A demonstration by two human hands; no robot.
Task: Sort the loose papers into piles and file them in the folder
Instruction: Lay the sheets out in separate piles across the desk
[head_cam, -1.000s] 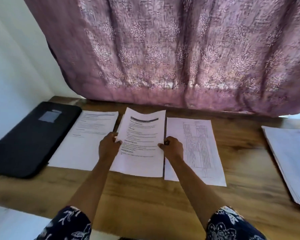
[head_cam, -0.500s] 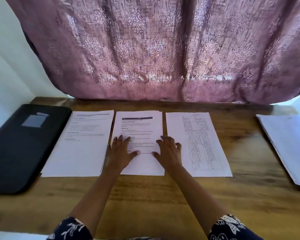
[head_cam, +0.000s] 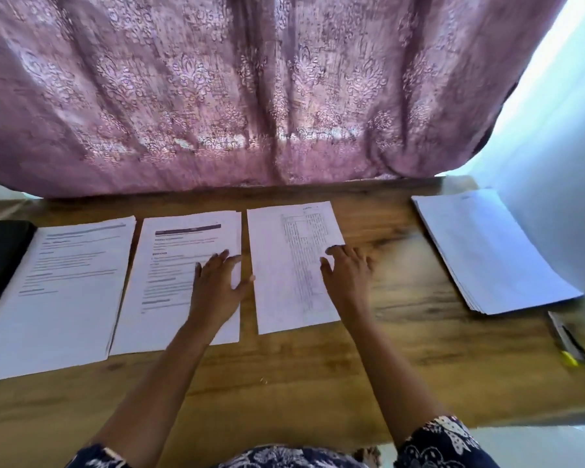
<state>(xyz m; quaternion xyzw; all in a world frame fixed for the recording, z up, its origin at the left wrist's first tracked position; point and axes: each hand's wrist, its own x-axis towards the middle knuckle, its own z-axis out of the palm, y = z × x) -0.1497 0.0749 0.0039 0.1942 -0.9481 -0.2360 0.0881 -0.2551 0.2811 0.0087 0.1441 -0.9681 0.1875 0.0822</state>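
White middle pile (head_cam: 169,285) under left hand (head_cam: 217,288) | gridded pile (head_cam: 284,285) under right hand (head_cam: 348,276) | fingers (head_cam: 224,257) spread

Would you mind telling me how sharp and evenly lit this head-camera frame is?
Head view: motion blur smears the print on the middle pile; wide-angle distortion bows the table; daylight glows through the curtain and washes out the top right corner.

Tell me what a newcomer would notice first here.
A mauve patterned curtain fills the top half. Below, on the wooden table, a left pile, middle pile and right pile lie side by side, the left hand flat on the middle one, the right hand at the right pile's edge. A thicker white stack sits far right, a black folder far left.
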